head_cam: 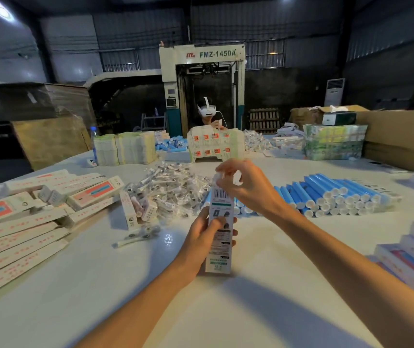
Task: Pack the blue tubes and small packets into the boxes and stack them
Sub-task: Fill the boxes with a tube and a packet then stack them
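Cardboard flexes, so with your left hand (207,234) clamped round the upright box (219,229) before the packets (173,187) and your right hand (241,183) pinching its top flap, a hard squeeze could crease it or spill the contents.

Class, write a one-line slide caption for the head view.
Left hand holds a long box upright; right hand works its top end.

Glossy white table (263,285), seemingly plastic blue tubes (326,189), printed cardboard box (219,237).
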The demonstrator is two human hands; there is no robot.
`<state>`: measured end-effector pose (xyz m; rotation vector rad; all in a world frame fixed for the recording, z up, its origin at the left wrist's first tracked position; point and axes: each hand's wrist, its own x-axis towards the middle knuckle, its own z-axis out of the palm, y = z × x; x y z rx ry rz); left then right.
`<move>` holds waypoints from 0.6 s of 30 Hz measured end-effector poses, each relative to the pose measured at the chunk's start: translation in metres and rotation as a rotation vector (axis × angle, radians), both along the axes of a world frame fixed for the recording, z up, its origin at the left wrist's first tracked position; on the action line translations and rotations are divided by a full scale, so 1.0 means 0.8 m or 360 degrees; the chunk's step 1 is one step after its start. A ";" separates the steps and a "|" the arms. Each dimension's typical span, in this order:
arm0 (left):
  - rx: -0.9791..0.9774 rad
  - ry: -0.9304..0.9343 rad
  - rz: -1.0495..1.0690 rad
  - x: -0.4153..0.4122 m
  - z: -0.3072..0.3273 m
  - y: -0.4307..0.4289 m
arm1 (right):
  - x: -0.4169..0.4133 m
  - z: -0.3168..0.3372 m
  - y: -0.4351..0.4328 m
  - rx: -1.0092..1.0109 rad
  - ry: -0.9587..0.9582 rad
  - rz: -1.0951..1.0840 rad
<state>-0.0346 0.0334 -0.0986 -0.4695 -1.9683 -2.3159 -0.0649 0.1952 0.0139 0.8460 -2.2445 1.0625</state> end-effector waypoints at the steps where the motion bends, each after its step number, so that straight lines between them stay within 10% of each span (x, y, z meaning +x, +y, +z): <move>1: 0.0028 -0.0010 0.0009 -0.001 -0.001 -0.001 | 0.000 -0.007 0.000 0.0104 0.0054 -0.0038; 18: -0.0203 0.0427 0.0129 0.002 0.011 -0.004 | 0.028 -0.095 -0.007 -0.0651 -0.0517 0.0397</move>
